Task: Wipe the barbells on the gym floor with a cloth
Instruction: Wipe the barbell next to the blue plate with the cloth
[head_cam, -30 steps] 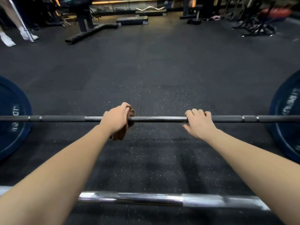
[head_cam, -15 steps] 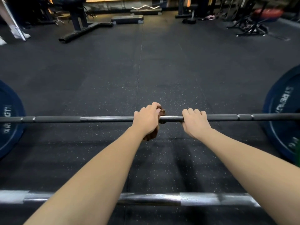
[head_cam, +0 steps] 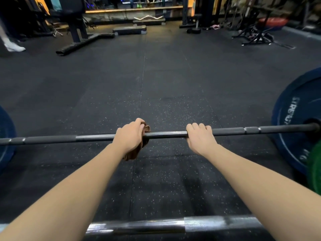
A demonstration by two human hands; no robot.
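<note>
Left blue plate (head_cam: 5, 136) at left edge of frame, mostly cut off. Barbell (head_cam: 165, 134) lies on black rubber floor (head_cam: 156, 84) and runs across middle of frame. Left hand (head_cam: 129, 136), just left of centre, clenched round brown cloth (head_cam: 137, 152) wrapped over bar; cloth tail hangs below hand. Right hand (head_cam: 199, 138), right of centre, fingers curled over bare bar, grasping it. Hands near, not touching. Right blue plate (head_cam: 298, 122) on bar's end at right edge. Green plate (head_cam: 315, 169) in front of it, lower right. Second bar (head_cam: 147, 225) across bottom of frame, blurred.
</note>
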